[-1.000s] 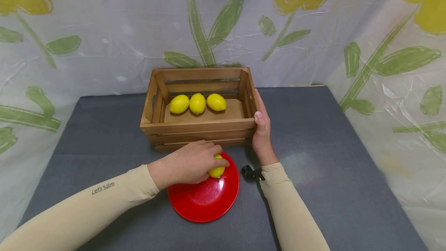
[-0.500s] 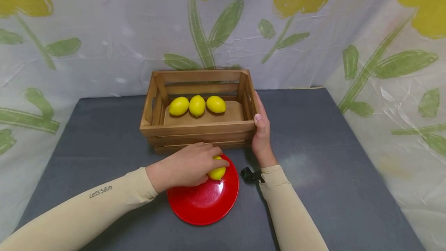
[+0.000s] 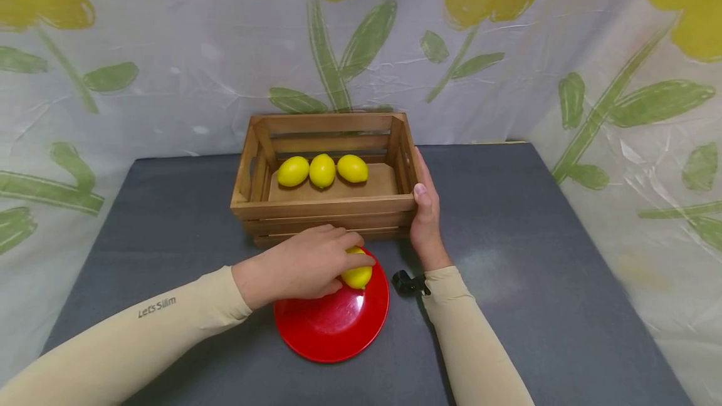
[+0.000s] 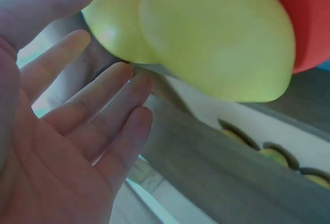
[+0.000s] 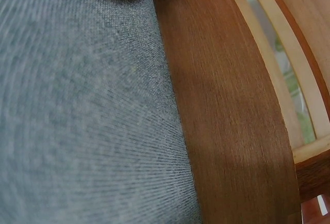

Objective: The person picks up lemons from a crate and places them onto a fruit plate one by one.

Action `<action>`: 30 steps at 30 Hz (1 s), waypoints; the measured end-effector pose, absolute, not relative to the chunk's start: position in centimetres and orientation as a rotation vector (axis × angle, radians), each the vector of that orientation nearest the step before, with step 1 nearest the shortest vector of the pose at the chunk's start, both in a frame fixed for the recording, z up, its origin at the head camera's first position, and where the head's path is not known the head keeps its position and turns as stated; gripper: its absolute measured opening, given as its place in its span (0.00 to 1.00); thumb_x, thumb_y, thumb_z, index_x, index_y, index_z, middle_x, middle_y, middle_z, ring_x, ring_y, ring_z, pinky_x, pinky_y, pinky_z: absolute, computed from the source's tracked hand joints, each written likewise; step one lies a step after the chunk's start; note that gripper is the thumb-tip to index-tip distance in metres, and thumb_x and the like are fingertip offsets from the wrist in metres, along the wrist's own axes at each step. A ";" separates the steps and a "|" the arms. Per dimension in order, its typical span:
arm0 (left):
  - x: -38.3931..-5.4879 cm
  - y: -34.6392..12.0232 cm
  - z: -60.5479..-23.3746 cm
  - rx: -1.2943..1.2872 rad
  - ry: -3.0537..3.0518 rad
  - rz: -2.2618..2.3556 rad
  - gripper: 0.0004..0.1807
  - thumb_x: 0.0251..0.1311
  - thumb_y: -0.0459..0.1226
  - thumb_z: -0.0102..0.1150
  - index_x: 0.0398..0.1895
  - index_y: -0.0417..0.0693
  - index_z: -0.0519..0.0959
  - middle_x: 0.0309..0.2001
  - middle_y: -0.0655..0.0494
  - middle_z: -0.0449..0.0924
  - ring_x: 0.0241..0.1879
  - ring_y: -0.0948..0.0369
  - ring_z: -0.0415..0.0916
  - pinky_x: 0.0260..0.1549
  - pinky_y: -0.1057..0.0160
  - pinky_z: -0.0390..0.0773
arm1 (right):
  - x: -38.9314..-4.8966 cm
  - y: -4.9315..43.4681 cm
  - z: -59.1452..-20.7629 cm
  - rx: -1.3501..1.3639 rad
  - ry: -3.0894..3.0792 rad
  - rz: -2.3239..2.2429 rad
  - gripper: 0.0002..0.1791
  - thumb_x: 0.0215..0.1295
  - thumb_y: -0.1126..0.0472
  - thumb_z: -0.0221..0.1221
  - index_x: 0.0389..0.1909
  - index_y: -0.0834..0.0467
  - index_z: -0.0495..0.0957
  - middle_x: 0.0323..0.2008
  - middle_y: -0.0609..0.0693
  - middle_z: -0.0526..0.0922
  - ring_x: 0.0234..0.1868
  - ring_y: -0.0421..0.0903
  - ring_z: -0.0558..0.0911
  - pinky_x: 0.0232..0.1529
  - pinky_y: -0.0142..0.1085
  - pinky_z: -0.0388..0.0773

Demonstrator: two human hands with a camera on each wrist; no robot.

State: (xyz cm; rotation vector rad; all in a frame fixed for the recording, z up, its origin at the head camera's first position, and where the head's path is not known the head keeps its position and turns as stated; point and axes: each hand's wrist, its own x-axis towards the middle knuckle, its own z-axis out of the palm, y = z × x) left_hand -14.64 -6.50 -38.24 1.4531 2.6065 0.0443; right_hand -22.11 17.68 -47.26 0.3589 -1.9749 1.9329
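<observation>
My left hand (image 3: 307,260) reaches over the red plate (image 3: 333,334) and holds a lemon (image 3: 358,276) near its far right rim, index finger across the top and thumb low beside it. In the left wrist view a second yellow, lemon-like shape (image 4: 221,38) looms close; from above, the hand hides whatever lies under the palm. My right hand (image 3: 427,224) grips the right side of the wooden crate (image 3: 324,207), thumb at its front corner. In a row inside the crate lie three lemons (image 3: 322,171).
Both things stand on a dark grey tabletop (image 3: 507,268), the plate close before the crate. A flower-printed sheet (image 3: 197,49) hangs behind and at the sides. A black wrist camera (image 3: 405,282) sits on the right wrist, just right of the plate.
The left hand and the lemon under its fingers have shifted very slightly right on the plate. The right hand, crate and other lemons stay put; the head view sways a little.
</observation>
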 end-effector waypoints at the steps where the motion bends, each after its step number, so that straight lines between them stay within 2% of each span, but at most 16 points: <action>1: -14.6 -6.5 -38.1 1.459 2.605 0.049 0.36 0.54 0.47 0.83 0.69 0.62 0.82 0.62 0.55 0.82 0.57 0.56 0.81 0.60 0.52 0.85 | -22.1 17.7 -47.2 0.359 -1.974 1.934 0.40 0.71 0.43 0.40 0.86 0.38 0.59 0.84 0.39 0.61 0.80 0.51 0.64 0.78 0.64 0.58; 9: -15.0 -6.3 -35.1 1.504 2.565 0.137 0.35 0.59 0.47 0.80 0.71 0.64 0.81 0.67 0.53 0.81 0.61 0.53 0.82 0.61 0.50 0.85 | -22.2 18.0 -47.3 0.349 -1.959 1.948 0.42 0.70 0.43 0.41 0.87 0.42 0.58 0.85 0.44 0.60 0.79 0.55 0.64 0.76 0.65 0.58; 16: -15.9 -6.6 -30.9 1.491 2.496 0.276 0.31 0.65 0.44 0.76 0.72 0.64 0.80 0.70 0.58 0.78 0.65 0.60 0.78 0.56 0.58 0.88 | -22.3 18.2 -47.5 0.338 -1.967 1.943 0.40 0.70 0.42 0.42 0.86 0.37 0.59 0.84 0.41 0.62 0.77 0.56 0.66 0.74 0.61 0.62; 18: -16.4 -6.6 -29.7 1.508 2.523 0.279 0.31 0.65 0.45 0.75 0.72 0.63 0.81 0.69 0.58 0.79 0.66 0.60 0.78 0.57 0.58 0.87 | -22.4 18.2 -47.5 0.335 -1.968 1.938 0.40 0.70 0.42 0.42 0.85 0.37 0.60 0.84 0.40 0.62 0.76 0.55 0.67 0.74 0.60 0.62; 24: -18.1 -7.0 -27.2 1.491 2.608 0.303 0.30 0.64 0.44 0.77 0.70 0.64 0.82 0.67 0.60 0.80 0.63 0.60 0.81 0.59 0.55 0.87 | -22.5 18.2 -47.3 0.342 -1.971 1.941 0.40 0.70 0.42 0.42 0.85 0.37 0.60 0.84 0.39 0.62 0.76 0.54 0.67 0.74 0.60 0.63; 30: -20.3 -7.3 -26.7 1.459 2.622 0.332 0.29 0.64 0.42 0.77 0.69 0.61 0.82 0.66 0.60 0.81 0.59 0.61 0.82 0.58 0.54 0.86 | -22.3 17.8 -47.4 0.340 -1.982 1.941 0.41 0.70 0.42 0.42 0.86 0.37 0.59 0.84 0.41 0.61 0.77 0.56 0.67 0.75 0.60 0.63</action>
